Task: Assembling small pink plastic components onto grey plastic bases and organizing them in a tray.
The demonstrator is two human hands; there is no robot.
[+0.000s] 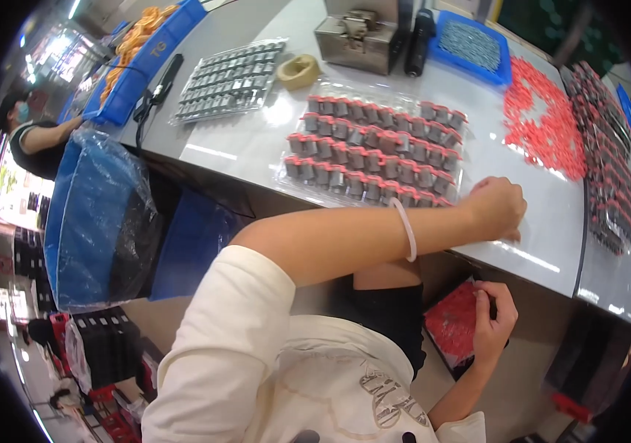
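My left arm reaches across to the right, and my left hand (494, 210) is closed in a loose fist over the table's front edge. Whatever its fingers hold is hidden. Below the tabletop, my right hand (494, 317) has its fingers curled with thumb and fingertips together; I cannot make out anything between them. Beside it is a container of red pieces (451, 325). Just left of my left hand lies a clear plastic tray (286, 171) with rows of dark grey cylinders (356, 157) topped with red parts. Small loose red pieces (540, 118) are spread beyond that hand.
Across the back are a tray of silvery parts (233, 80), a tape roll (298, 72), a metal box (356, 44), a black tool (420, 40) and a blue tray of small pins (472, 50). Filled trays (611, 159) stand right. A lined blue bin (94, 221) and another person (33, 144) are left.
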